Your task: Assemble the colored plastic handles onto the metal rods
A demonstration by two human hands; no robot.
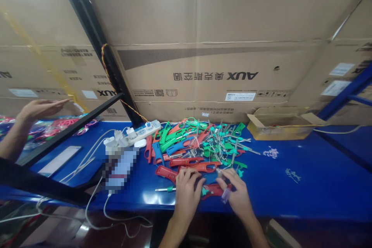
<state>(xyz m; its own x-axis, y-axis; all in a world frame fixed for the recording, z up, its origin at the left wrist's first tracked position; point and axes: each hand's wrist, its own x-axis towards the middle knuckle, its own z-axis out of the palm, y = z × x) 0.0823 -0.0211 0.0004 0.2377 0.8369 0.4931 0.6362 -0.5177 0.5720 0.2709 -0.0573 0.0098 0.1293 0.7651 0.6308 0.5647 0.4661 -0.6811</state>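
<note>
Near the table's front edge, my left hand (188, 186) curls over a red lighter shell (215, 190). A metal lighter tube (164, 189) with a green collar sticks out to the left of that hand. My right hand (235, 189) is at the shell's right end, thumb and fingers closed around something small and pale that I cannot make out. A translucent purple piece (226, 196) shows at its palm side. Just beyond both hands lies a pile of red, orange, green and blue lighter shells (186, 161), mixed with metal tubes, green parts and thin white wires (225, 145).
A power strip (145, 130) with plugs and a blurred phone (120, 170) lie left of the pile. An open cardboard box (277, 133) stands back right. Small pink pieces (271, 152) lie nearby. Another person's hand (43, 108) is at the left, past a black frame bar (78, 128).
</note>
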